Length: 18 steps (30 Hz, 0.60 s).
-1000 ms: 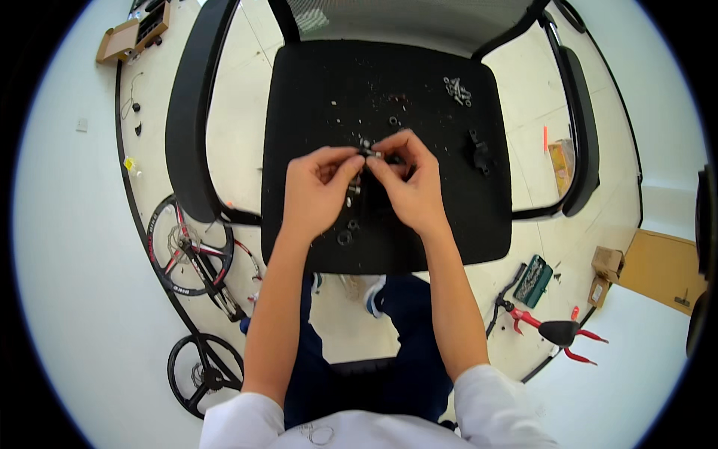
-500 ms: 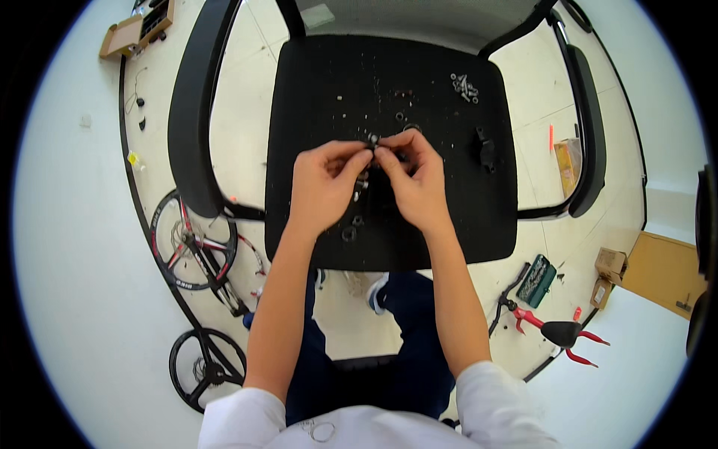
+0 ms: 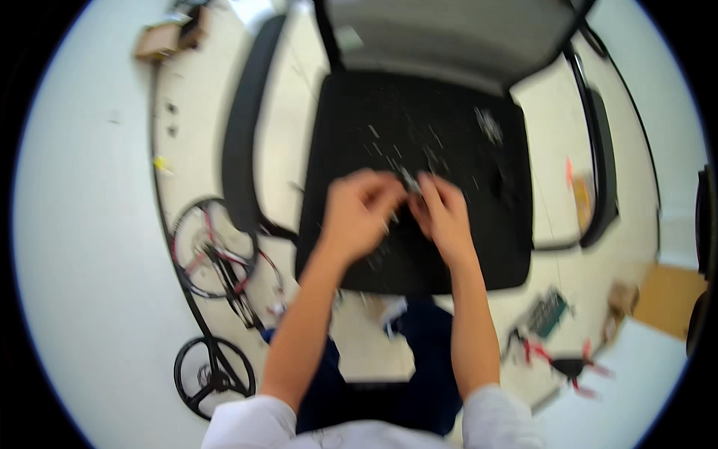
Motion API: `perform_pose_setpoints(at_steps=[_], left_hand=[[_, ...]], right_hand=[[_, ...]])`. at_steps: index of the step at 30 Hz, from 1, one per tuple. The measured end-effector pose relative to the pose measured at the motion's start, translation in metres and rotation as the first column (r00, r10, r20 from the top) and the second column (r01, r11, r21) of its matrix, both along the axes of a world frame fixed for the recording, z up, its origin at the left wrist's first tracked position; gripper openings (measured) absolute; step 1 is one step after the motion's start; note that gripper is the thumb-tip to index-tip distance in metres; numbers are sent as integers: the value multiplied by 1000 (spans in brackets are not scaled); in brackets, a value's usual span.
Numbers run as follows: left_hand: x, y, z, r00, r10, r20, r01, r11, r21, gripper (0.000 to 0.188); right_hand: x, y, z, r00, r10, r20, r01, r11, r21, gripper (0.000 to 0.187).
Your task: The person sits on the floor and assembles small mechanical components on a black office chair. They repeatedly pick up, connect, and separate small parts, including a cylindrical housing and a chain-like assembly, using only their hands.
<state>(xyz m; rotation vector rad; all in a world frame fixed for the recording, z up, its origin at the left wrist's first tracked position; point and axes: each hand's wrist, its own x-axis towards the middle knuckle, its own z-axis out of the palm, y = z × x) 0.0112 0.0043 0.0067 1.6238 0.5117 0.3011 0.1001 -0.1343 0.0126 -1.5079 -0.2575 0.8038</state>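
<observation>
Over the black chair seat [image 3: 351,120], my left hand [image 3: 360,209] and my right hand [image 3: 445,213] meet with thumbs and fingers pinched together. A small silvery part [image 3: 409,179] shows between their fingertips, but motion blur hides its exact kind. More small bits lie on the seat under and around the hands, smeared into streaks. Toward the seat's far right lies a heap of small silvery pieces [image 3: 489,126]. A dark part [image 3: 502,179] lies below that heap, hard to make out against the black seat.
Armrests [image 3: 250,135] flank the seat, and a mesh backrest [image 3: 441,37] rises behind it. On the floor at left are a spoked wheel with frame parts [image 3: 213,251] and a black three-spoke wheel [image 3: 215,378]. A green case [image 3: 547,313] and a red-and-black part [image 3: 570,367] lie at right.
The whole view has shifted and blurred, with the chair now lower and further right in it. My hands stay together at the small part; the right hand's fingers have turned more upward.
</observation>
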Motion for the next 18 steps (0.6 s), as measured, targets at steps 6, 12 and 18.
perform_pose_setpoints(at_steps=[6,12,18], left_hand=[[4,1,12,999,-29,25,25,993,119,14],[1,4,4,997,12,79,-27,981,193,13],[1,2,9,998,4,55,-11,992,126,11]], right_hand=[[11,3,10,988,-97,-118,102,994,34,20],[-4,-3,-1,996,-93,-4,94,996,2,12],[2,4,1,968,-168,189,149,983,106,12]])
